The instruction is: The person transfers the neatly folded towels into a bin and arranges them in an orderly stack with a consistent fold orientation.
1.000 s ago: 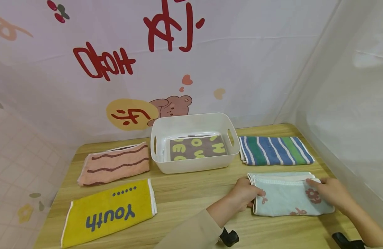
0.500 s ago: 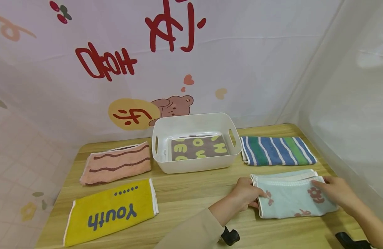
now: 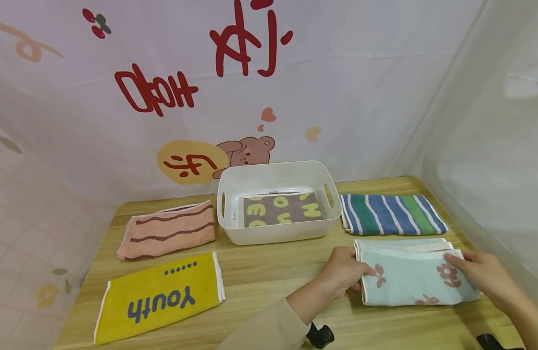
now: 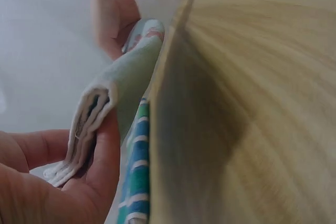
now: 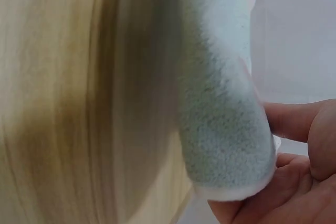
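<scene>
A folded pale mint towel (image 3: 413, 279) with pinkish flowers is held between both hands at the right of the head view. My left hand (image 3: 345, 270) pinches its left end, thumb on top and fingers beneath. At the opposite end my right hand (image 3: 487, 277) grips it the same way. In the left wrist view the towel's layered folded edge (image 4: 97, 111) shows between thumb and fingers, with the table beside it. The right wrist view has the towel's rounded end (image 5: 231, 145) lifted off the wood, right fingers (image 5: 294, 121) at its side.
A white bin (image 3: 277, 233) stands at the back middle, holding a folded brown towel (image 3: 282, 209) with yellow letters. To its right lies a blue-and-green striped towel (image 3: 393, 214). On the left are a pink towel (image 3: 170, 231) and a yellow "Youth" towel (image 3: 161, 296). White curtains surround the table (image 3: 269, 272).
Both hands keep hold of the mint towel, which has shifted only slightly. The head view has drifted, so everything sits a little farther right in it.
</scene>
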A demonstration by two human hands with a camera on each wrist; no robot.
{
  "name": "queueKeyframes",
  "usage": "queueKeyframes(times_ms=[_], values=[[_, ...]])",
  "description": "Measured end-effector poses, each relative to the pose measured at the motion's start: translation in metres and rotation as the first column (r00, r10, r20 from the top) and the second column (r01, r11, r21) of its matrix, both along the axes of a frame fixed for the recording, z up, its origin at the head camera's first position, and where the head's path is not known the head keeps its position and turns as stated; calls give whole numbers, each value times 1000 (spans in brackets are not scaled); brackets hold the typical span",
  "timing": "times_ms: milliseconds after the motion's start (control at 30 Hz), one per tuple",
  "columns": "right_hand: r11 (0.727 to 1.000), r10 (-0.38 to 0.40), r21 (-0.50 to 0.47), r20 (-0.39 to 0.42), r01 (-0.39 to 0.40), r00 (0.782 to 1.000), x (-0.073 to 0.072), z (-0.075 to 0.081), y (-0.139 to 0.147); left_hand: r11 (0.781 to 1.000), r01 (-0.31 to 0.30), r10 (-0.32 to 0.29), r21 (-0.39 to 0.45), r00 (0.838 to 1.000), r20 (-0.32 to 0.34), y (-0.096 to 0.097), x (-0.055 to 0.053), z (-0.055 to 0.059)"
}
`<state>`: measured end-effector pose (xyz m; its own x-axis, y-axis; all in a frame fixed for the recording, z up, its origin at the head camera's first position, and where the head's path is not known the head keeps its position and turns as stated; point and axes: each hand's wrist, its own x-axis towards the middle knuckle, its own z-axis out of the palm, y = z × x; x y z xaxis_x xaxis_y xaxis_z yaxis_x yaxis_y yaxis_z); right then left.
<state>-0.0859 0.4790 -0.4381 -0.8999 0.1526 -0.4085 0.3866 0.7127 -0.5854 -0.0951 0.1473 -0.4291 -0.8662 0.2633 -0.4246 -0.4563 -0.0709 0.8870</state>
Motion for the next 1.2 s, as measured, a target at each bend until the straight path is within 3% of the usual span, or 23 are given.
queueKeyframes(times_ms=[167,333,633,1200], values=[[998,-27,-54,-50,24,998,5,9,-9,1000,14,-14,-4,995,-101,-13,0,11],[1000,-23,5,-169,24,985,9,16,-25,999,35,-33,7,984,-174,-29,-3,18],[1000,-17,-5,-181,17,983,4,32,-43,994,50,-27,95,974,-226,-58,-12,26],[994,-21,-107,-284,-10,958,-9,61,-93,1000,-6,9,12,965,-264,-110,-25,44]])
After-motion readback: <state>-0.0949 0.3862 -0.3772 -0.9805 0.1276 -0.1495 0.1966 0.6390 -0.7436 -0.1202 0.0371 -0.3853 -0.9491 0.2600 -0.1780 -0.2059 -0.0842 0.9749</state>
